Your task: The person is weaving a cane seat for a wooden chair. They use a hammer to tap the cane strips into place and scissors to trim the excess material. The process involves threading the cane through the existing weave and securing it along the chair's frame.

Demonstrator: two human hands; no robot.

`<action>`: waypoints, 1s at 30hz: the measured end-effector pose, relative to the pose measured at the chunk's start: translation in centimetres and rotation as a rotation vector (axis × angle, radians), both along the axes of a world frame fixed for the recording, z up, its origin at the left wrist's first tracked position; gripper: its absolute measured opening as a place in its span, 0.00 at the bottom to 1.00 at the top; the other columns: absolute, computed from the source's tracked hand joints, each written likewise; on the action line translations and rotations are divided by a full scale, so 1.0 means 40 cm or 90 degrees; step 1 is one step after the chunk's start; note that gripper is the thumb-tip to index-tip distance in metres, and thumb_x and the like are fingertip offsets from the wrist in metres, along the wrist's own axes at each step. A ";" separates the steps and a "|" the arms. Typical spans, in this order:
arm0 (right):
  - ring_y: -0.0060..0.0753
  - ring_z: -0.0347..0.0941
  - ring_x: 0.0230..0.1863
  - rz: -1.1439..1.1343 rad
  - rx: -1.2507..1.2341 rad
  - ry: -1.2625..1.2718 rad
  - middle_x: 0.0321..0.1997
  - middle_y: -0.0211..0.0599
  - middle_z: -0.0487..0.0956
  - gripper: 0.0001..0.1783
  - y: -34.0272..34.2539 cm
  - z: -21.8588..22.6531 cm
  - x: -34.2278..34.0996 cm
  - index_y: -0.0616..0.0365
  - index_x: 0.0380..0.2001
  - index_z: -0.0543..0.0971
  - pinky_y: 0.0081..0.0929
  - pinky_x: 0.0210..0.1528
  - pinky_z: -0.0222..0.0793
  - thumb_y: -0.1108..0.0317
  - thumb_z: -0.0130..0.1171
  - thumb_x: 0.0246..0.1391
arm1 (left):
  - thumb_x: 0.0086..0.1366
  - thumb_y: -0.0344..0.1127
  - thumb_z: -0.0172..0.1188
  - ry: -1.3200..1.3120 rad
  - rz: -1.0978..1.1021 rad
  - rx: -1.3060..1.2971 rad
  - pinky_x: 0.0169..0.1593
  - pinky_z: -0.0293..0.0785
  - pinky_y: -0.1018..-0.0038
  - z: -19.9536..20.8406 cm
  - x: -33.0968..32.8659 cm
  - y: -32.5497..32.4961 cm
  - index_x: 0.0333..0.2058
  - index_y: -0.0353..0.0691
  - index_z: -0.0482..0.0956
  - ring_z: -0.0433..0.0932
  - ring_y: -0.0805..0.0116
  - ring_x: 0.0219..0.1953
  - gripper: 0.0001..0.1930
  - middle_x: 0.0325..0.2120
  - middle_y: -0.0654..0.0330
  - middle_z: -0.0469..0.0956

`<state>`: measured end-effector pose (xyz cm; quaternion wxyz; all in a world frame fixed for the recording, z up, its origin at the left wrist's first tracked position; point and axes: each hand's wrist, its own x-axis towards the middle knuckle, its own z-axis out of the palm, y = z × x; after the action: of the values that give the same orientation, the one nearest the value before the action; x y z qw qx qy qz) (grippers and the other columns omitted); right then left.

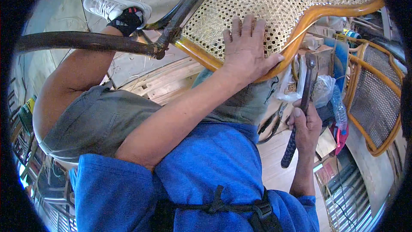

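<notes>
My left hand [246,47] lies flat on a woven cane panel [240,4], fingers stretched out. Its thumb rests across the curved orange-brown rattan frame [307,25] edging the panel. In my right hand [306,124], fingers wrap round the shaft of a dark metal hammer [308,83] with a black textured grip. The hammer points upward and stands apart from the panel, to its lower right. Along the upper curve of the frame, short cane ends stick up. The near part of the frame lies over my thigh.
A dark rattan pole [86,42] crosses the left side, bound at a joint near the panel's corner. To the right are another cane-panelled rattan piece [377,90], a clear plastic bottle [338,107], a plastic bag [322,90] and a cardboard box [322,58]. Wooden slats [159,83] lie below the panel.
</notes>
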<state>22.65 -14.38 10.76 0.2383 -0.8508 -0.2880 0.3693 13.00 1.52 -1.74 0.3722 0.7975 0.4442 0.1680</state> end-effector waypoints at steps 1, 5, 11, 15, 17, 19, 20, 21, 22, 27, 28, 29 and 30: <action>0.16 0.67 0.20 0.027 0.009 -0.049 0.20 0.28 0.71 0.07 -0.003 -0.002 -0.004 0.60 0.35 0.72 0.17 0.23 0.63 0.69 0.53 0.54 | 0.48 0.59 0.60 0.011 -0.018 -0.015 0.58 0.49 0.46 -0.001 -0.004 0.000 0.56 0.39 0.57 0.51 0.40 0.60 0.43 0.57 0.47 0.54; 0.19 0.69 0.21 0.054 0.036 -0.045 0.20 0.30 0.72 0.11 -0.019 -0.034 -0.003 0.60 0.35 0.71 0.20 0.24 0.65 0.66 0.57 0.51 | 0.49 0.59 0.59 0.031 -0.062 -0.045 0.59 0.48 0.47 0.008 -0.049 -0.003 0.57 0.40 0.57 0.50 0.40 0.60 0.42 0.58 0.47 0.53; 0.47 0.72 0.23 0.221 -0.080 -0.123 0.22 0.46 0.73 0.13 -0.013 -0.062 0.016 0.61 0.38 0.68 0.36 0.24 0.65 0.63 0.52 0.55 | 0.52 0.56 0.57 -0.002 -0.060 -0.050 0.60 0.45 0.48 -0.032 -0.114 -0.032 0.58 0.42 0.57 0.49 0.40 0.61 0.39 0.59 0.47 0.53; 0.55 0.71 0.27 0.225 -0.122 -0.089 0.25 0.50 0.73 0.15 -0.044 -0.095 0.023 0.60 0.40 0.68 0.42 0.29 0.64 0.60 0.49 0.57 | 0.53 0.53 0.56 -0.013 -0.084 -0.066 0.61 0.43 0.48 -0.039 -0.130 -0.032 0.58 0.41 0.56 0.47 0.39 0.61 0.37 0.59 0.47 0.52; 0.56 0.71 0.28 0.213 -0.106 -0.108 0.25 0.51 0.73 0.15 -0.038 -0.093 0.015 0.60 0.40 0.68 0.42 0.29 0.65 0.59 0.49 0.57 | 0.53 0.52 0.56 -0.023 -0.090 -0.063 0.61 0.43 0.48 -0.047 -0.131 -0.032 0.58 0.41 0.57 0.47 0.39 0.61 0.37 0.59 0.48 0.52; 0.56 0.71 0.29 0.199 -0.086 -0.108 0.26 0.51 0.73 0.15 -0.032 -0.086 0.001 0.60 0.39 0.68 0.42 0.30 0.65 0.59 0.49 0.57 | 0.52 0.51 0.55 -0.043 -0.086 -0.052 0.60 0.43 0.48 -0.054 -0.132 -0.035 0.57 0.41 0.58 0.48 0.39 0.61 0.36 0.59 0.48 0.53; 0.56 0.71 0.30 0.189 -0.075 -0.101 0.26 0.52 0.73 0.15 -0.028 -0.076 -0.009 0.60 0.39 0.68 0.42 0.31 0.65 0.59 0.48 0.57 | 0.52 0.51 0.55 -0.060 -0.081 -0.042 0.59 0.44 0.48 -0.056 -0.133 -0.037 0.56 0.40 0.58 0.49 0.40 0.60 0.35 0.58 0.48 0.54; 0.57 0.71 0.30 0.179 -0.062 -0.094 0.27 0.52 0.73 0.15 -0.026 -0.071 -0.018 0.60 0.39 0.69 0.42 0.31 0.65 0.59 0.48 0.57 | 0.52 0.51 0.55 -0.077 -0.077 -0.032 0.59 0.44 0.47 -0.057 -0.133 -0.037 0.55 0.40 0.59 0.49 0.40 0.60 0.35 0.57 0.48 0.55; 0.57 0.72 0.30 0.212 -0.078 -0.119 0.27 0.53 0.73 0.15 -0.019 -0.080 -0.023 0.60 0.38 0.68 0.42 0.32 0.66 0.59 0.48 0.57 | 0.52 0.51 0.55 -0.068 -0.073 -0.025 0.59 0.44 0.47 -0.059 -0.133 -0.039 0.55 0.40 0.60 0.49 0.40 0.60 0.35 0.57 0.48 0.55; 0.58 0.72 0.31 0.232 -0.134 -0.095 0.28 0.54 0.73 0.15 -0.006 -0.107 -0.017 0.61 0.39 0.68 0.43 0.32 0.66 0.59 0.47 0.58 | 0.53 0.51 0.54 -0.063 -0.070 -0.024 0.59 0.44 0.47 -0.068 -0.135 -0.043 0.55 0.40 0.60 0.49 0.39 0.60 0.34 0.57 0.49 0.55; 0.58 0.72 0.32 0.220 -0.151 -0.097 0.28 0.55 0.73 0.14 -0.005 -0.103 -0.017 0.61 0.39 0.68 0.43 0.33 0.66 0.60 0.47 0.58 | 0.53 0.51 0.54 -0.062 -0.070 -0.024 0.59 0.44 0.47 -0.068 -0.136 -0.043 0.55 0.40 0.60 0.49 0.39 0.60 0.34 0.57 0.49 0.55; 0.58 0.72 0.32 0.207 -0.131 -0.084 0.28 0.54 0.73 0.14 -0.009 -0.100 -0.021 0.61 0.39 0.68 0.43 0.33 0.66 0.60 0.47 0.58 | 0.53 0.51 0.54 -0.061 -0.070 -0.024 0.59 0.44 0.47 -0.066 -0.136 -0.041 0.55 0.40 0.60 0.49 0.39 0.60 0.34 0.57 0.49 0.55; 0.59 0.72 0.32 0.194 -0.112 -0.074 0.28 0.54 0.73 0.15 -0.014 -0.093 -0.026 0.61 0.39 0.68 0.43 0.33 0.66 0.60 0.47 0.58 | 0.53 0.51 0.54 -0.062 -0.071 -0.024 0.59 0.45 0.47 -0.065 -0.135 -0.040 0.55 0.40 0.60 0.48 0.39 0.60 0.34 0.57 0.49 0.55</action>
<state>21.62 -14.93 7.03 0.0870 -0.8348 -0.3936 0.3750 7.62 -0.06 -4.32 0.4172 0.8046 0.3836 0.1772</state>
